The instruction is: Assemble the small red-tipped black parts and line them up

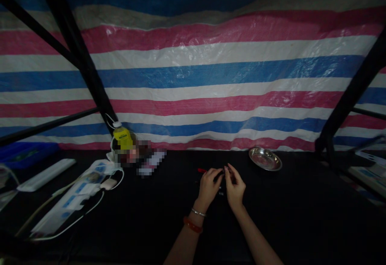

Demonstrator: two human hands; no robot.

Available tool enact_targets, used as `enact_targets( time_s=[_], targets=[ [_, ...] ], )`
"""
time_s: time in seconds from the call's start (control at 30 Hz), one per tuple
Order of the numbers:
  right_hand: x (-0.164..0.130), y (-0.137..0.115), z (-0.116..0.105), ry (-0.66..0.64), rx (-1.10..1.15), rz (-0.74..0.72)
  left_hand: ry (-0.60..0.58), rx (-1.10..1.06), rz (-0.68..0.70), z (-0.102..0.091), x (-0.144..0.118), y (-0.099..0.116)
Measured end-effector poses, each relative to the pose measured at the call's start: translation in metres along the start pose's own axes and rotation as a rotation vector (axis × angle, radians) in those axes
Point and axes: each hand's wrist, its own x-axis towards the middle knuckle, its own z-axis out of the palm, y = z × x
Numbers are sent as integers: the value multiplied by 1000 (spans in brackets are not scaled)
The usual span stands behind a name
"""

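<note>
Both hands meet over the black tabletop, fingertips pinched around a small dark piece [224,171] too small to name. My left hand [210,183], with a silver bracelet and a reddish bangle at the wrist, holds it from the left. My right hand [234,185] closes on it from the right with thumb and fingers. Just beyond the left fingers lies a red item [202,170], partly hidden by them. Below the fingertips, between the hands, a small shiny metallic piece [221,194] rests on the table.
A round steel dish [265,159] stands at the back right. To the left are a white power strip [64,204] with plugs and cables, a yellow bottle [123,137], and a blue tray [27,154]. Black frame posts and a striped tarp [211,72] bound the table.
</note>
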Motion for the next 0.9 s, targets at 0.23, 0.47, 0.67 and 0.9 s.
enact_targets(
  time_s=[0.23,0.47,0.67,0.9],
  targets=[
    [1,-3,0,28,32,53,38,-111,-51,1,1,2],
    [0,-7,2,49,60,48,130,-65,-160,-2,2,3],
    [-1,-7,1,20,73,62,172,-129,-242,-1,3,-1],
    [0,-1,2,-32,88,65,292,-229,-334,-1,7,-6]
  ],
)
